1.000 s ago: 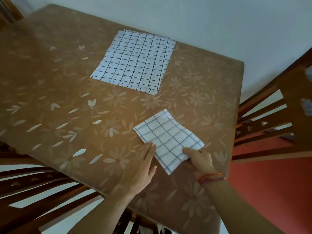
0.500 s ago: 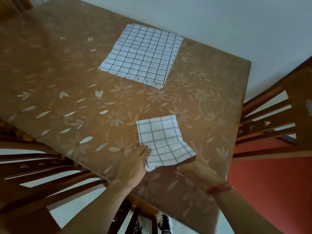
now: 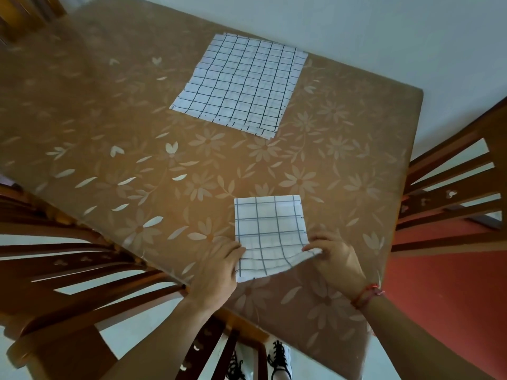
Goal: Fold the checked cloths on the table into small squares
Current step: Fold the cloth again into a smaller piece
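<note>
Since a second ago the folded checked cloth (image 3: 270, 234) has swung from diagonal to square-on, nearer the tabletop's (image 3: 115, 149) front edge. Left hand (image 3: 216, 272): fingers flat and spread, pressing the cloth's near-left edge, likely to pin it while the other side is worked. Centre, further back: a larger checked cloth (image 3: 238, 83) lies open, apparently unfolded as yet. Right hand (image 3: 336, 256): thumb and fingers pinch the near-right corner, raised slightly off the tabletop, probably readying the next fold.
</note>
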{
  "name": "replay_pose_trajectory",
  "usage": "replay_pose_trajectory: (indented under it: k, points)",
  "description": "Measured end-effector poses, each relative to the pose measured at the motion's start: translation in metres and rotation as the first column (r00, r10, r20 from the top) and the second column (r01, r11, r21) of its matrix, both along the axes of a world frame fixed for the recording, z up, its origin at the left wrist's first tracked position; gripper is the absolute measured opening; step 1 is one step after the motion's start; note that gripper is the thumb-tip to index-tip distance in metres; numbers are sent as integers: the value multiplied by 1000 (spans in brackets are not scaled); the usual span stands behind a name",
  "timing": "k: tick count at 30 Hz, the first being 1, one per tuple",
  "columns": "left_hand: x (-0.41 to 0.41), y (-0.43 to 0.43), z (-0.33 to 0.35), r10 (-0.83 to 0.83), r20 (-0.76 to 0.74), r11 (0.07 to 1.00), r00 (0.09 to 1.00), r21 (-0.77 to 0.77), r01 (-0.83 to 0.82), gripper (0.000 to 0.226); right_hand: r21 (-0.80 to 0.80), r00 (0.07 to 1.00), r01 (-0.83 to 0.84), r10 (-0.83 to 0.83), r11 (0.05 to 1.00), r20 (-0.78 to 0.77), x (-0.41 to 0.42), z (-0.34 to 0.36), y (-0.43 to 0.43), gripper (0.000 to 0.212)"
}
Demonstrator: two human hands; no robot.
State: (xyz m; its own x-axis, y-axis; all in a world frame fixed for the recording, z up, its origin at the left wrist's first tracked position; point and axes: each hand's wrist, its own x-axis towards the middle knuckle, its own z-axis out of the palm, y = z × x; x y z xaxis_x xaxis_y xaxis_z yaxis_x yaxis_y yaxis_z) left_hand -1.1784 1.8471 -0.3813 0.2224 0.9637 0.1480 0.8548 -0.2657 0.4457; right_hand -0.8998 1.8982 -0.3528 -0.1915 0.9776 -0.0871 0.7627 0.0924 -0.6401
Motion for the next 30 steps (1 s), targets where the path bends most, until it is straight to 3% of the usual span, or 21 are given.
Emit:
replay_pose_trajectory:
  k: [5, 9, 16, 21, 24, 30]
  points:
    - [1, 2, 2, 76, 32, 997, 997, -1, -76, 23, -152, 999, 48, -47, 987, 8, -2, 7, 5, 7]
    - [1, 9, 4, 142, 35, 989, 989, -45, -141, 8, -163, 996, 79, -83, 984, -23, -2, 4, 11, 5]
    - [4, 23, 8, 272, 92, 950, 958, -187, -252, 6, -206, 987, 144, -156, 968, -45, -8, -2, 31, 27]
    - [6, 36, 10, 344, 134, 922, 929, -237, -306, 6, -240, 984, 158, -174, 958, -46, -15, 0, 48, 7]
    - [5, 41, 10, 333, 147, 925, 931, -242, -293, 20, -227, 986, 168, -168, 959, 17, -18, -5, 58, 8]
    - [4, 43, 14, 285, 37, 945, 958, -179, -275, 47, -206, 985, 135, -109, 969, 132, -23, -9, 71, 13]
